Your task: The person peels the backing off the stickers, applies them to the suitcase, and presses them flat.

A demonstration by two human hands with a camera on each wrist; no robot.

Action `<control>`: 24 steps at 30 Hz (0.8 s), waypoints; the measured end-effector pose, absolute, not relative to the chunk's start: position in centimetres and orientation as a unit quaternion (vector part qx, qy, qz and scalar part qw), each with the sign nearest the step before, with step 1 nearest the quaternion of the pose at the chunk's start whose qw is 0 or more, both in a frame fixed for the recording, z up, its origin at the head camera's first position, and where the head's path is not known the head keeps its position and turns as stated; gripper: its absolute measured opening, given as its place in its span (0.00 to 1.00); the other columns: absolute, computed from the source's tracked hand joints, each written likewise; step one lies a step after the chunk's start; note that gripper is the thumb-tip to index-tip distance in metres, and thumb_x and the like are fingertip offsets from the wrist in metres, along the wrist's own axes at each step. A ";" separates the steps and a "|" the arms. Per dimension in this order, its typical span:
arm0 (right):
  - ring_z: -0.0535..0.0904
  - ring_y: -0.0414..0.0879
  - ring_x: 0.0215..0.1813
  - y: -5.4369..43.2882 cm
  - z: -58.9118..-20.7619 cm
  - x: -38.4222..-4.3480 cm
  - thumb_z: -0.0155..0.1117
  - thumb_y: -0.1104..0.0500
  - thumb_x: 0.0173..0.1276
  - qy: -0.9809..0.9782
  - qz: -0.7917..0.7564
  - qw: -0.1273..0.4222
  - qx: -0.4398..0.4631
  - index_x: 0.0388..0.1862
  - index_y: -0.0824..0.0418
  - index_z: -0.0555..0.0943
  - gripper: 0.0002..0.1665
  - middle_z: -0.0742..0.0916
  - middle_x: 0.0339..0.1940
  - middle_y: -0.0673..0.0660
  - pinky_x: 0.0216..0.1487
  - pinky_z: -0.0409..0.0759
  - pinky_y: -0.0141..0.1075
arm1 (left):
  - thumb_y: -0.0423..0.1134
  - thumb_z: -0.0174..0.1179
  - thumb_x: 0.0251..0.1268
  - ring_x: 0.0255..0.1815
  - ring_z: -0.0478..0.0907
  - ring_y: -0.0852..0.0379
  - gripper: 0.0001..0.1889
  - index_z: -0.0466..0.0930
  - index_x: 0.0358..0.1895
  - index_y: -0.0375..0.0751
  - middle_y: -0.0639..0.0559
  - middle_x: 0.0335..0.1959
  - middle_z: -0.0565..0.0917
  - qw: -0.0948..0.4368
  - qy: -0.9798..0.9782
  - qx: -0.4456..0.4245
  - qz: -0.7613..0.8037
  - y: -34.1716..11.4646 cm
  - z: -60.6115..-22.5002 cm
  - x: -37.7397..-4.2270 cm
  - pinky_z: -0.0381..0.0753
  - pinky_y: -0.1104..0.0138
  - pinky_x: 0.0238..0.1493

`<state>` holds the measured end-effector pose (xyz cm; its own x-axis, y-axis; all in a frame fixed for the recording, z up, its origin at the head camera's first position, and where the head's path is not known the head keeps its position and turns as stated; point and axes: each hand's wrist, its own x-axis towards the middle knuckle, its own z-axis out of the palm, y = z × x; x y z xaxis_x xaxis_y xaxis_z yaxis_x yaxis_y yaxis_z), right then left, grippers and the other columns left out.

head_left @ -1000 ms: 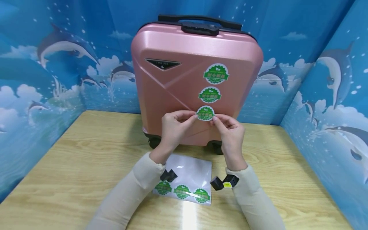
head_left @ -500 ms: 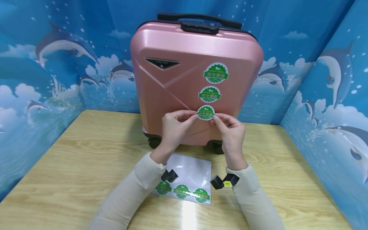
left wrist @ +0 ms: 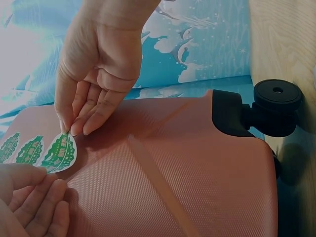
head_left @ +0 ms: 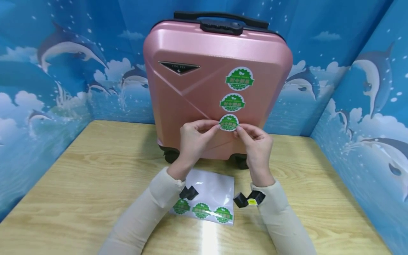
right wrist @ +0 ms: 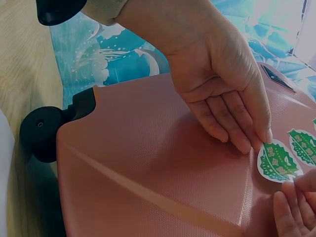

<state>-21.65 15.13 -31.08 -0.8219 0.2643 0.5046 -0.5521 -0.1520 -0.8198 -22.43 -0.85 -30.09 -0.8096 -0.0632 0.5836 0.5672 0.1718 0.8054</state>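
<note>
A round green-and-white sticker [head_left: 228,122] is pinched at its two side edges by both hands, against or just in front of a pink suitcase [head_left: 178,106]. My left hand [head_left: 196,140] has its left edge between thumb and fingers. On the opposite edge, my right hand [head_left: 259,147] does the same. The wrist views show the sticker [left wrist: 61,153] bowed slightly; whether its back touches the shell cannot be told. Above it, a middle sticker [head_left: 232,102] and a larger upper sticker [head_left: 239,78] lie flat on the suitcase in a near-vertical row.
A glossy sticker sheet [head_left: 213,186] with several green stickers along its near edge lies on the wooden table [head_left: 105,177], partly under the left forearm. The suitcase stands upright on black wheels [head_left: 171,156]. Blue dolphin-print curtains [head_left: 121,39] enclose the back and sides.
The scene sits slightly higher in the head view. Both hands keep their pinch, and the held sticker has shifted a touch to the right relative to the one above it.
</note>
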 end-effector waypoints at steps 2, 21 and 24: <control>0.83 0.43 0.27 15.1 -31.0 -21.6 0.69 0.66 0.58 -0.593 0.748 0.272 0.121 0.34 0.77 0.82 0.12 0.87 0.22 0.53 0.36 0.82 0.35 | 0.36 0.68 0.54 0.30 0.82 0.63 0.07 0.88 0.35 0.37 0.49 0.30 0.87 0.254 -0.723 -0.173 -0.618 -0.9 -30.0 -22.4 0.77 0.72 0.26; 0.83 0.44 0.28 15.1 -30.9 -21.6 0.68 0.65 0.59 -0.601 0.743 0.267 0.124 0.35 0.76 0.83 0.12 0.87 0.24 0.54 0.37 0.83 0.35 | 0.37 0.68 0.55 0.30 0.83 0.62 0.07 0.88 0.35 0.37 0.49 0.30 0.87 0.250 -0.727 -0.166 -0.618 -0.8 -30.0 -22.5 0.77 0.72 0.26; 0.84 0.44 0.29 15.2 -30.8 -21.5 0.68 0.65 0.59 -0.612 0.734 0.267 0.128 0.36 0.74 0.83 0.11 0.87 0.24 0.54 0.37 0.83 0.35 | 0.36 0.68 0.55 0.30 0.83 0.62 0.07 0.88 0.35 0.37 0.48 0.30 0.87 0.248 -0.726 -0.165 -0.620 -0.7 -29.9 -22.5 0.78 0.72 0.27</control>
